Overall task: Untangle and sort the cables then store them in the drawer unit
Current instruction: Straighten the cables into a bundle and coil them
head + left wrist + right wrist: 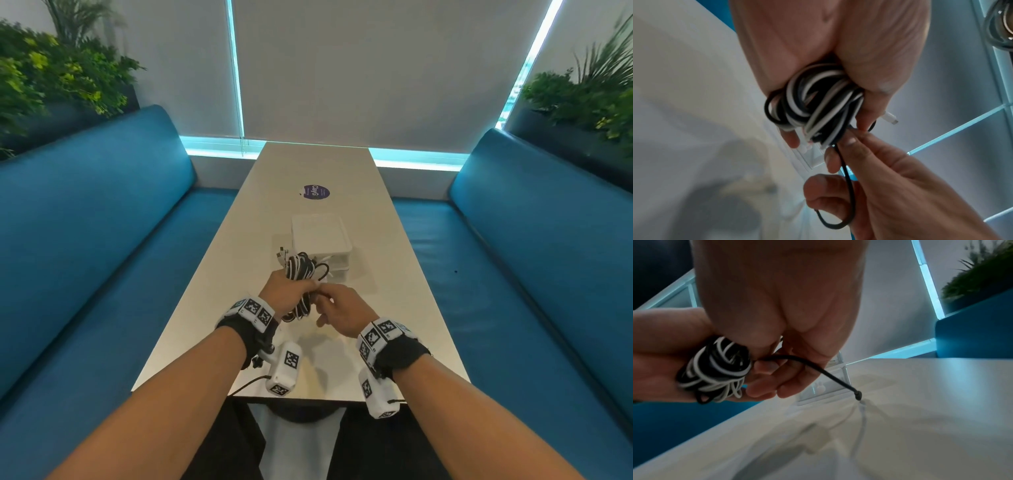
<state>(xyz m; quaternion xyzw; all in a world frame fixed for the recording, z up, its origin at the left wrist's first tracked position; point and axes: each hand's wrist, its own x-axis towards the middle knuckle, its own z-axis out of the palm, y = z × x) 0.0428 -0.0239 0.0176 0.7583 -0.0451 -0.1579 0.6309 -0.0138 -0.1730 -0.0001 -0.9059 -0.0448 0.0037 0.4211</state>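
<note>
The left hand (289, 291) is clamped round a tangled bundle of black and white cables (813, 104), held above the pale surface (383, 274). The right hand (337, 310), just beside it, pinches 1 loose thin black cable (807, 364) (trailing down-right), before the white plastic drawer unit (322, 236).

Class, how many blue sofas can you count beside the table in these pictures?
2. One blue sofa runs along the table's left side, the other blue sofa along its right side. None seems hidden.
</note>
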